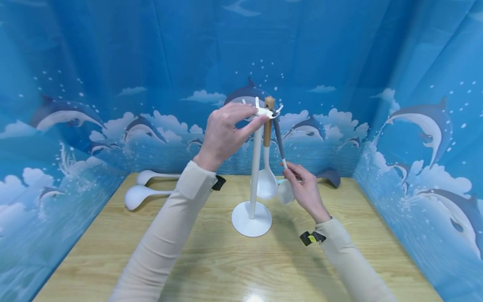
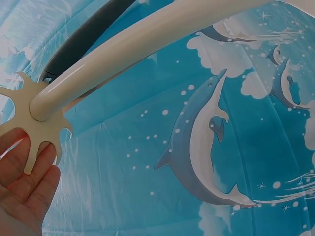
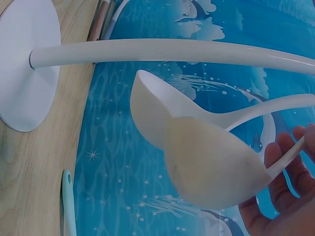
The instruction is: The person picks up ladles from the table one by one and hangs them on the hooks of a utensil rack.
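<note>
A white utensil stand has a round base [image 1: 241,224], a slim pole [image 1: 255,172] and a ring of hooks [image 2: 22,110] on top. My left hand [image 1: 228,130] pinches the hooked top from the left, with fingertips under the hooks in the left wrist view. From the stand hangs a white ladle [image 1: 267,186] with a wooden handle. Beside it, my right hand [image 1: 306,191] holds a second white ladle [image 3: 211,167] by its thin neck, below its grey handle [image 1: 279,138]. The top of that handle is right at a hook. Its bowl overlaps the hanging ladle in the right wrist view.
Two white ladles [image 1: 136,197] lie at the table's back left, their handles partly behind my left sleeve. A dark utensil head [image 1: 332,178] lies at the back right. Near it is a teal handle [image 3: 68,196]. Dolphin-printed curtains [image 1: 188,50] enclose the wooden table [image 1: 211,260].
</note>
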`<state>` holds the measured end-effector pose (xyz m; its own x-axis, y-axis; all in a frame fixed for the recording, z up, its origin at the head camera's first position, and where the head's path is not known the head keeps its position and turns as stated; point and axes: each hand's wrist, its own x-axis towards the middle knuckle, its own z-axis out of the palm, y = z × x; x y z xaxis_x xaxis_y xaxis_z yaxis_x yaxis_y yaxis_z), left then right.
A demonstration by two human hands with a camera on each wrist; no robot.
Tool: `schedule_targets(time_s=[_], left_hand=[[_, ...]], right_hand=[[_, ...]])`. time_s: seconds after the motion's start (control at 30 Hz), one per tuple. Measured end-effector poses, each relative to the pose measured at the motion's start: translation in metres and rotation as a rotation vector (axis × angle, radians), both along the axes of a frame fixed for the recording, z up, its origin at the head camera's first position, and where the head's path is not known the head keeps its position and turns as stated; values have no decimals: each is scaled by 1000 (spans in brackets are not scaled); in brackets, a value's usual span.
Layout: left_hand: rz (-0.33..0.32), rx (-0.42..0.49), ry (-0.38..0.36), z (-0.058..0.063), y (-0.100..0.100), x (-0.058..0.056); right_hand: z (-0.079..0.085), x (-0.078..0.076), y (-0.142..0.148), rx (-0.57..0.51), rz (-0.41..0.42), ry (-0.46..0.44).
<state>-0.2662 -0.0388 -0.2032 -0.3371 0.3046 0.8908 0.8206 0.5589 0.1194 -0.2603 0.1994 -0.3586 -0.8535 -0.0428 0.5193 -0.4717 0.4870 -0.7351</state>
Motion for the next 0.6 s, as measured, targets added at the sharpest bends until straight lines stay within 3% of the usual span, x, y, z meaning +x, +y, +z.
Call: schedule_targets(time_s=[0.6], left_hand=[[0,6,-6,-1,0,0]], right_hand=[[-1,1,-4,-14,37,-31]])
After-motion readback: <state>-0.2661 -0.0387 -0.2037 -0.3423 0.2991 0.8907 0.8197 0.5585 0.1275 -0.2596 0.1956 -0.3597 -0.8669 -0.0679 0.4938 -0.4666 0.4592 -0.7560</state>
